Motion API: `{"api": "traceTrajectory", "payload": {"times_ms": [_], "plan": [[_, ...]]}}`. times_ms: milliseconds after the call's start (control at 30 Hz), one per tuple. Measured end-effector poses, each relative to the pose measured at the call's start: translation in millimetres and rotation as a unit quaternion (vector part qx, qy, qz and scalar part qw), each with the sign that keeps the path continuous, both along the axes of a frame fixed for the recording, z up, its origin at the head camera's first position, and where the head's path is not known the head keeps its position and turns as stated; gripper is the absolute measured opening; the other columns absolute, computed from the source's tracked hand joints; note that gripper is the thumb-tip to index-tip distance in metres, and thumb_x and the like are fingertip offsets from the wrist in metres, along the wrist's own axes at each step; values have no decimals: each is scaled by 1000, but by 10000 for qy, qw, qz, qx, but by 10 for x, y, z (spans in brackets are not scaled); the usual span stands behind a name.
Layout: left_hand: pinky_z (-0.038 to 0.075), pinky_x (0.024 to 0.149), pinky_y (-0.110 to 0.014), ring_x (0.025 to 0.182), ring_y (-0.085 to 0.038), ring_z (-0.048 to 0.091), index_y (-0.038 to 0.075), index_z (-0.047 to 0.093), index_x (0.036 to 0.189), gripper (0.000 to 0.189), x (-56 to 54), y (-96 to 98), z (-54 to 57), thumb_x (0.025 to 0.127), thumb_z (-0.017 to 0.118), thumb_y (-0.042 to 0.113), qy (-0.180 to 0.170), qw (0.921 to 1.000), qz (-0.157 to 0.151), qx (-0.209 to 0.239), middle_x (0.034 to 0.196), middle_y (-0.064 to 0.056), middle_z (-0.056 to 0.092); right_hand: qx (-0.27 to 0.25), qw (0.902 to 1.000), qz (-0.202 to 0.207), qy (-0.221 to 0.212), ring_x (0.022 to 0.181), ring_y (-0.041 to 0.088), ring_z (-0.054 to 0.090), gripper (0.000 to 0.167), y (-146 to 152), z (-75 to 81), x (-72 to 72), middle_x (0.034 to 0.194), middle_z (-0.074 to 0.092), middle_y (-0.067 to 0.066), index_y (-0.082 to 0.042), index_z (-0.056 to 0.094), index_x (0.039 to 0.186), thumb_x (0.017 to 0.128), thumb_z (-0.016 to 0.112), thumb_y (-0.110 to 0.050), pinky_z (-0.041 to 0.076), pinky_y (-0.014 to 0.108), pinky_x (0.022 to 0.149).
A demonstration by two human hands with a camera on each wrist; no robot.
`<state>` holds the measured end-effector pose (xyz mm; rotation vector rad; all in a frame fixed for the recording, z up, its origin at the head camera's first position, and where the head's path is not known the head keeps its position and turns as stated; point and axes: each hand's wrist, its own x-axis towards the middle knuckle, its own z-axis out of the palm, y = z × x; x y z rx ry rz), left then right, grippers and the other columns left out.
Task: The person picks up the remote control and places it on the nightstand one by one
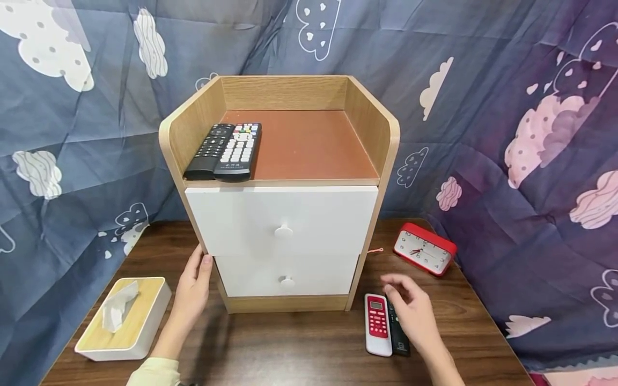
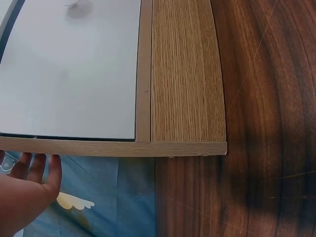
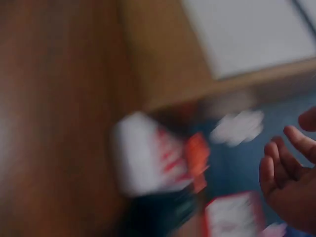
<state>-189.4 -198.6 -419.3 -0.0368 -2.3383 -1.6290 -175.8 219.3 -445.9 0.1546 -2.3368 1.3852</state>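
A small wooden cabinet (image 1: 285, 92) has two white drawer fronts with round knobs. My left hand (image 1: 192, 292) touches the cabinet's left side, its fingertips at the side panel's edge in the left wrist view. Over by the cabinet's lower right, my right hand (image 1: 412, 308) hovers with loosely bent fingers and holds nothing. Beneath it lie a white-and-red remote control (image 1: 377, 324) and a black remote control (image 1: 399, 340), side by side; the hand partly hides the black one. The right wrist view is blurred, with the right hand (image 3: 291, 173) at its right edge.
Two black remote controls (image 1: 209, 153) (image 1: 238, 153) lie on the cabinet's top left. A tissue box (image 1: 145, 329) stands at the table's left, a red alarm clock (image 1: 425, 249) at the right. A small red strip (image 1: 375, 250) shows beside the cabinet. Patterned cloth (image 1: 299, 37) hangs behind.
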Motion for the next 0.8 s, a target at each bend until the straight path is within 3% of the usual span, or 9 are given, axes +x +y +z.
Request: {"api": "traceTrajectory", "payload": {"times_ms": [133,200,300,367,433,700,800], "plan": [[23,116,-56,146,-37,25,7,24,157,56,-6,7,-16,109,38,31,22,10000,-16,28,158,-21,30,853,9885,-896,-869,92,10,60,21,253,-554,11,107,67,13,-2,69,111,91,66,-6,47,15,73],[27,116,-47,144,-35,29,8,25,157,55,-7,7,-23,109,38,31,39,10000,-27,21,157,-21,33,1140,9804,-914,-1320,94,21,60,30,343,-735,15,110,63,18,3,65,118,90,68,-9,49,22,75],[32,109,-21,139,-32,36,10,25,157,55,-5,7,-30,108,40,29,56,10000,-23,23,154,-20,37,1539,9691,-819,-1744,99,31,58,44,425,-913,23,112,58,27,9,57,125,89,70,-13,50,36,81],[31,100,-7,136,-31,39,10,25,157,55,-6,8,-35,108,42,28,59,10000,-36,46,152,-20,39,1699,9644,-765,-1877,102,36,55,50,444,-967,24,114,55,30,12,53,127,88,70,-15,47,44,86],[29,93,-1,134,-30,41,11,25,157,55,-8,10,-38,108,42,28,66,10000,-30,62,151,-20,40,1762,9628,-792,-1891,104,39,54,54,444,-992,23,114,54,33,14,51,128,87,70,-14,44,50,87],[31,94,-2,121,-3,43,9,27,157,54,-16,8,-41,108,42,27,66,9998,53,155,150,-20,42,1763,9570,-1071,-2038,104,41,54,58,397,-990,1,113,56,32,15,48,130,85,70,-14,42,53,86],[31,94,-1,122,-4,43,9,27,157,54,-17,10,-36,108,41,28,49,9998,46,206,151,-20,41,1646,9559,-1252,-2086,104,42,55,59,373,-971,4,111,59,32,14,48,130,84,71,-14,43,55,83]]}}
